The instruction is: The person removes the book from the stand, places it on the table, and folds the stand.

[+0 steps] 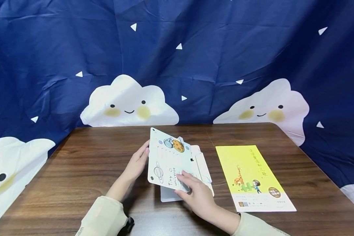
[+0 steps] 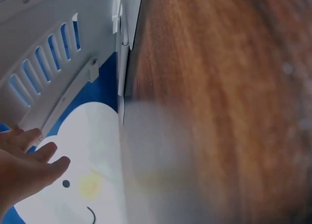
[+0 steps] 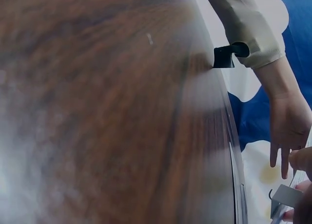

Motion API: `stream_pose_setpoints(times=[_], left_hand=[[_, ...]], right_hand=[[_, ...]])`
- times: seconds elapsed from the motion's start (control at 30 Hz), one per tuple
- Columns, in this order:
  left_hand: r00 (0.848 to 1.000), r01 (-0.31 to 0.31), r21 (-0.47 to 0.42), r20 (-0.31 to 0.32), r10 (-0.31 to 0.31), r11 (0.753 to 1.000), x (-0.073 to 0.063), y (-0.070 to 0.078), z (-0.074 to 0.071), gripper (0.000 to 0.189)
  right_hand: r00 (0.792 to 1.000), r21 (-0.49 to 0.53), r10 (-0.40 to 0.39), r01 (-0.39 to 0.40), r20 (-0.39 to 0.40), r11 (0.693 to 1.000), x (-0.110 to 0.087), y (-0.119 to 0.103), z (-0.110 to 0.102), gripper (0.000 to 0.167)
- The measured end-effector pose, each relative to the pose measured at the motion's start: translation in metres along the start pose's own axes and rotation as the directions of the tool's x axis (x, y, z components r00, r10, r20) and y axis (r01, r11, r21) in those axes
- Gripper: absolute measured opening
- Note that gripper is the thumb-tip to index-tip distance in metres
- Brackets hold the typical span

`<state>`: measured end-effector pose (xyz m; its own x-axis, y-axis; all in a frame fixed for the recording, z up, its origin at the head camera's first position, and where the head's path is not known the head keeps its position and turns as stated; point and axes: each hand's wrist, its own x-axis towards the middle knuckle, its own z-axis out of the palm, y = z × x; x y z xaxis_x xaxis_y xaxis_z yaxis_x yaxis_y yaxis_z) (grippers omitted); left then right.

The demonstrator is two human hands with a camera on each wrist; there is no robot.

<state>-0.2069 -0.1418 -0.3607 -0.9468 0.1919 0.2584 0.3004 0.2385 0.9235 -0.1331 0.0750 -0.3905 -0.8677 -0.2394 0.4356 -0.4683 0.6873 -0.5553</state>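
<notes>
A white folding book stand (image 1: 166,157), printed with a planet, an astronaut and the words "Tiny universe", stands on the table with its panel tilted up. My left hand (image 1: 137,162) is at the panel's left edge, its fingers fairly straight. Slots show on the back of the panel (image 2: 44,83) in the left wrist view, the fingers just below them. At the lower right of the panel, my right hand (image 1: 199,196) pinches the edge between thumb and fingers. Beside it, a small grey clip (image 3: 287,196) shows in the right wrist view. The stand's base (image 1: 168,195) lies partly hidden under the panel.
To the right of the stand, a yellow book (image 1: 247,173) with a giraffe and a child on its cover lies flat on the brown wooden table (image 1: 85,164). Behind the table hangs a dark blue cloth (image 1: 194,59) with white clouds.
</notes>
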Motion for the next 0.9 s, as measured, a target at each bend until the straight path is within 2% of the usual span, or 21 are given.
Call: stream_pose_setpoints(times=[0.13, 0.27, 0.47, 0.7, 0.9], left_hand=[[0.999, 0.039, -0.015, 0.007, -0.038, 0.999, -0.002, -0.004, -0.002, 0.040], [0.993, 0.117, -0.074, 0.044, -0.114, 0.990, -0.006, -0.008, -0.006, 0.041], [0.976, 0.215, -0.116, 0.065, -0.208, 0.970, -0.010, -0.014, -0.011, 0.042], [0.960, 0.280, -0.135, 0.057, -0.275, 0.950, -0.012, -0.024, -0.013, 0.042], [0.934, 0.357, -0.189, 0.057, -0.352, 0.915, -0.011, -0.027, -0.011, 0.042]], right_hand=[[1.000, -0.016, -0.009, 0.009, 0.009, 1.000, 0.001, 0.000, 0.002, 0.042], [0.999, -0.031, -0.032, 0.032, 0.013, 0.999, 0.001, 0.000, 0.004, 0.042], [0.996, -0.067, -0.080, 0.082, 0.031, 0.994, 0.002, 0.002, 0.010, 0.041], [0.991, -0.133, -0.121, 0.129, 0.062, 0.983, 0.002, 0.005, 0.017, 0.041], [0.984, -0.153, -0.162, 0.172, 0.071, 0.973, 0.003, 0.006, 0.020, 0.039]])
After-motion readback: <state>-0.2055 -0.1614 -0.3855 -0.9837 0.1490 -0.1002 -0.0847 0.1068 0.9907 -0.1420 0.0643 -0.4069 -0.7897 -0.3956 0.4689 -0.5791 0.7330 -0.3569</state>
